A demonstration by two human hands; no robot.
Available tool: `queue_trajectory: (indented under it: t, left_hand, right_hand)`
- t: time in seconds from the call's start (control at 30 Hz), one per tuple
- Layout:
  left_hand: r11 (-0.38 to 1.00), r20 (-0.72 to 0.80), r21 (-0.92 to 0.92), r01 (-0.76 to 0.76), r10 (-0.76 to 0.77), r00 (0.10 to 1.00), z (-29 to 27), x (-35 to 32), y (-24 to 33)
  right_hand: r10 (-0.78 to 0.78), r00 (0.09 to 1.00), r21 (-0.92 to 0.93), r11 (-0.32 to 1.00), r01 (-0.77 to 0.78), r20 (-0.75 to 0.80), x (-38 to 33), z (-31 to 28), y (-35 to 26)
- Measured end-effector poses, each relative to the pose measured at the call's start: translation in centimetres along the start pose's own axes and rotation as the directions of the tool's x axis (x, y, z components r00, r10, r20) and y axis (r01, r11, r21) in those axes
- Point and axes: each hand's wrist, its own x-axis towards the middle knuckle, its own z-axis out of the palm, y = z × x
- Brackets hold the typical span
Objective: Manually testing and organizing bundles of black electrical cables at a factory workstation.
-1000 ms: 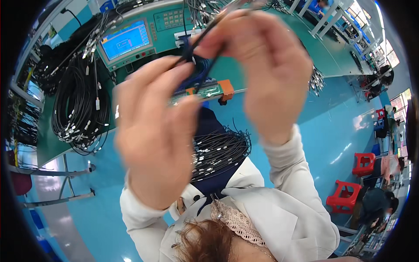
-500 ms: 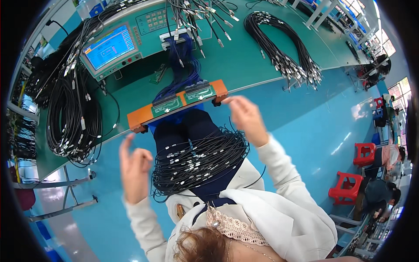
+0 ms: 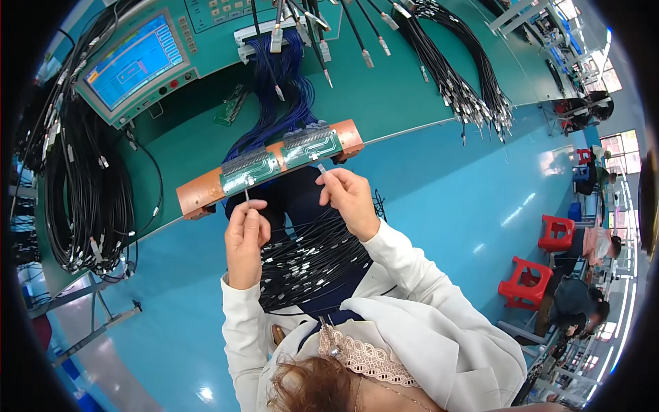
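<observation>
My left hand (image 3: 245, 237) pinches a thin cable connector (image 3: 247, 196), its tip just below the left green circuit board (image 3: 248, 172). In my right hand (image 3: 350, 199) is a second connector (image 3: 321, 168), held right under the right green circuit board (image 3: 312, 145). Both boards sit on an orange fixture (image 3: 199, 196) at the green bench's (image 3: 384, 96) front edge. A bundle of black cables with silver ends (image 3: 309, 257) lies across my lap between my forearms.
A tester with a blue screen (image 3: 134, 62) stands at the back left. Blue wires (image 3: 278, 103) run from it to the fixture. Black cable coils (image 3: 86, 206) hang left, more cables (image 3: 460, 89) lie right. Red stools (image 3: 525, 281) and a seated person (image 3: 573, 299) are at the right.
My hands have dropped from close in front of the camera to the fixture. Half a second ago they were apart and lower; now each holds a connector at a board.
</observation>
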Motion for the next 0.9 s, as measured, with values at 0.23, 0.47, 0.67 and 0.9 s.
queue_trajectory:
  t: [0.23, 0.47, 0.67, 0.9]
  left_hand:
    - [0.993, -0.013, -0.105, 0.062, -0.064, 0.998, 0.3, 0.5, -1.3]
    - [0.967, -0.001, -0.217, 0.130, -0.133, 0.991, 0.4, 1.1, -1.5]
    - [0.997, -0.187, -0.079, 0.013, -0.028, 0.982, 1.0, 1.5, -1.8]
    - [0.999, -0.262, -0.049, 0.004, -0.017, 0.965, 1.2, 1.6, -2.0]
  right_hand:
    - [-0.071, 0.994, -0.131, 0.990, 0.060, -0.081, 0.9, 1.1, 0.5]
    - [0.039, 0.996, 0.034, 0.999, -0.036, -0.077, 1.1, 1.0, -0.2]
    - [0.084, 0.995, 0.104, 0.991, -0.079, -0.052, 1.2, 1.3, -0.4]
    - [0.110, 0.992, 0.114, 0.988, -0.102, -0.061, 1.4, 2.0, -0.8]
